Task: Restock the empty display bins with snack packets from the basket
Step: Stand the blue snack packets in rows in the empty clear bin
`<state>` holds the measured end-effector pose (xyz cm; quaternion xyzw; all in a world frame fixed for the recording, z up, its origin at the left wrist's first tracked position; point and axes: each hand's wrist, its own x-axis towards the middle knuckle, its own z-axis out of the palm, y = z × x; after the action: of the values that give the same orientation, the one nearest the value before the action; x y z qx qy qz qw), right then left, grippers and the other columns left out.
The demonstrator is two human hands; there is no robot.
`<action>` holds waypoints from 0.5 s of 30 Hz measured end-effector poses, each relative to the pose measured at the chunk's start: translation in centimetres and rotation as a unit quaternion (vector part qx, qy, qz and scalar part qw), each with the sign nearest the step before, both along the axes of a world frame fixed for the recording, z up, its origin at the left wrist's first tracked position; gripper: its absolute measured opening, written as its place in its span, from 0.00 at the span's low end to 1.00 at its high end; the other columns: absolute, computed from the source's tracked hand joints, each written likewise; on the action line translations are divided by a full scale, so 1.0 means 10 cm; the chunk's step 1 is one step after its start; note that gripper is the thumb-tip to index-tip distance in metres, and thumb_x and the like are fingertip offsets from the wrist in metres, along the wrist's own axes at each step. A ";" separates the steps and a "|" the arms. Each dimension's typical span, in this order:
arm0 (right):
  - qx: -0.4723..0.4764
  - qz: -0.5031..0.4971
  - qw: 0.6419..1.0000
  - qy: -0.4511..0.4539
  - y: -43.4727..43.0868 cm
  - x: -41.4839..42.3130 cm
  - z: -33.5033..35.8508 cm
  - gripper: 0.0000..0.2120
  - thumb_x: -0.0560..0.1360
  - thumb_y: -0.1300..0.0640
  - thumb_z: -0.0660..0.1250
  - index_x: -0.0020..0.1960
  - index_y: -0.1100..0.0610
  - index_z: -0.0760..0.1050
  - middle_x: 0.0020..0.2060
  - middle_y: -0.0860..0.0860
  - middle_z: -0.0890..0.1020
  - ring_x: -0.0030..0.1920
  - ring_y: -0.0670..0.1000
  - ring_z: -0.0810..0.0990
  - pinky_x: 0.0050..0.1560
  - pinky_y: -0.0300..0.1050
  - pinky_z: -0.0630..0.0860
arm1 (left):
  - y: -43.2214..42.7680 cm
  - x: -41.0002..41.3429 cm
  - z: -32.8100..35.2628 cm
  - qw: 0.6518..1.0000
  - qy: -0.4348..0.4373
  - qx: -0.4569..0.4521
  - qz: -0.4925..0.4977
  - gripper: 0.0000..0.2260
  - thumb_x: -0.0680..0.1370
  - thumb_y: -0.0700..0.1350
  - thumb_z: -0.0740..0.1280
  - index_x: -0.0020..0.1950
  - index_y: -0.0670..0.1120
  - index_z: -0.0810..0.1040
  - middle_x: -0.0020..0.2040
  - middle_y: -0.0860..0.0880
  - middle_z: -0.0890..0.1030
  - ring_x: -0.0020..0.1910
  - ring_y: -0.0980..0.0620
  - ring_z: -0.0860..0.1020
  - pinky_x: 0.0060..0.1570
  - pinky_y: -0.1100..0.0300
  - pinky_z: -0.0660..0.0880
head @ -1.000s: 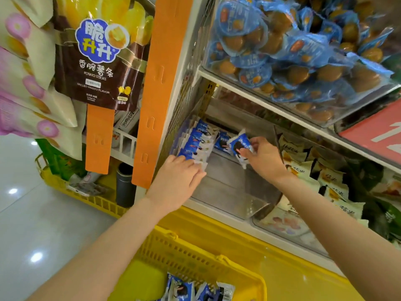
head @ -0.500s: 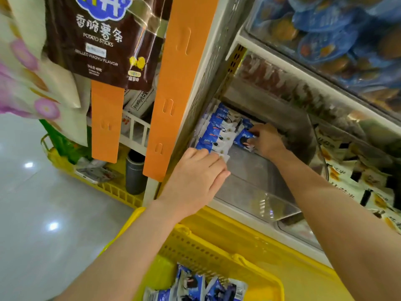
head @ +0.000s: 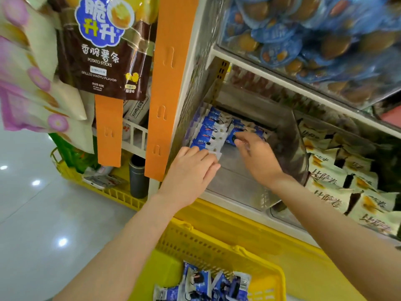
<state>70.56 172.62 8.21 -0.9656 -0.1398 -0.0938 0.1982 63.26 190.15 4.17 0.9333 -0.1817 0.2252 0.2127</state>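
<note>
Through the head camera we are looking down into the clear display bin (head: 234, 179) on the lower shelf. Our left hand (head: 191, 170) is lying flat, fingers nearly straight and together. It is gripping nothing and is pressing against the front of the row of blue-and-white snack packets (head: 208, 135), which are standing on edge along the bin's left wall.

Our right hand (head: 258, 155) is reaching deeper in, its fingertips meeting one more blue packet (head: 233, 135) just beside that row. With the hand turned back-up to us, we are not able to tell whether it is pinching the packet or only nudging it.

By our judgement we are only partway through. One row is standing and a second is just beginning, while most of the bin's floor is showing bare toward the front and right. Below, the yellow basket (head: 217, 240) is holding a loose heap of the same packets (head: 201, 283), so more trips are waiting.

The neighbouring bin of cream-coloured packets (head: 338, 181) and the upper bin of blue-wrapped snacks (head: 303, 40) are looking well filled.
</note>
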 end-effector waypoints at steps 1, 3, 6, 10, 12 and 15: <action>0.016 0.011 1.000 -0.001 -0.05 -0.21 0.01 0.17 0.80 0.50 0.56 0.66 0.53 0.70 0.62 0.52 0.77 0.59 0.52 0.77 0.59 0.49 0.74 | 0.00 -0.01 0.01 1.000 0.007 0.002 0.002 0.15 0.81 0.50 0.51 0.54 0.48 0.77 0.50 0.51 0.80 0.52 0.53 0.74 0.56 0.56 0.66; 0.014 0.026 1.000 -0.002 -0.17 -0.60 0.01 0.18 0.80 0.46 0.53 0.67 0.50 0.69 0.62 0.49 0.77 0.59 0.50 0.76 0.60 0.49 0.74 | -0.02 -0.07 0.01 1.000 0.019 0.001 0.011 0.14 0.81 0.49 0.53 0.58 0.48 0.75 0.55 0.50 0.78 0.57 0.53 0.72 0.61 0.57 0.64; -0.041 0.070 0.996 -0.024 -0.37 -1.10 -0.06 0.21 0.79 0.48 0.51 0.68 0.55 0.69 0.63 0.52 0.76 0.63 0.52 0.74 0.64 0.44 0.67 | -0.09 -0.25 -0.01 0.999 0.021 -0.018 0.019 0.16 0.80 0.47 0.53 0.65 0.46 0.72 0.62 0.48 0.75 0.64 0.51 0.69 0.69 0.55 0.60; -0.076 0.111 0.985 -0.105 -0.57 -1.54 -0.39 0.16 0.78 0.60 0.61 0.64 0.62 0.73 0.64 0.57 0.75 0.67 0.55 0.71 0.68 0.47 0.65 | -0.24 -0.64 -0.21 0.997 -0.026 -0.070 -0.001 0.16 0.79 0.45 0.54 0.62 0.43 0.75 0.60 0.45 0.76 0.62 0.50 0.71 0.62 0.57 0.66; -0.056 0.122 0.986 -0.098 -0.62 -1.74 -0.64 0.14 0.76 0.60 0.63 0.60 0.61 0.76 0.57 0.55 0.79 0.60 0.53 0.76 0.62 0.43 0.71 | -0.31 -0.85 -0.45 0.998 -0.016 -0.056 -0.013 0.15 0.79 0.46 0.54 0.58 0.44 0.76 0.54 0.48 0.77 0.55 0.53 0.73 0.55 0.60 0.67; -0.105 0.142 0.984 0.002 -0.65 -1.98 -1.11 0.11 0.76 0.58 0.65 0.58 0.58 0.76 0.51 0.52 0.80 0.53 0.51 0.79 0.54 0.41 0.75 | -0.39 -1.13 -0.92 0.994 0.102 -0.013 -0.026 0.12 0.80 0.46 0.56 0.58 0.46 0.75 0.53 0.51 0.76 0.54 0.53 0.73 0.55 0.59 0.69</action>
<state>50.75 166.13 -2.86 -0.9515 -0.2844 -0.0475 0.1074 51.98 186.25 -5.02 0.9436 -0.1804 0.1254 0.2476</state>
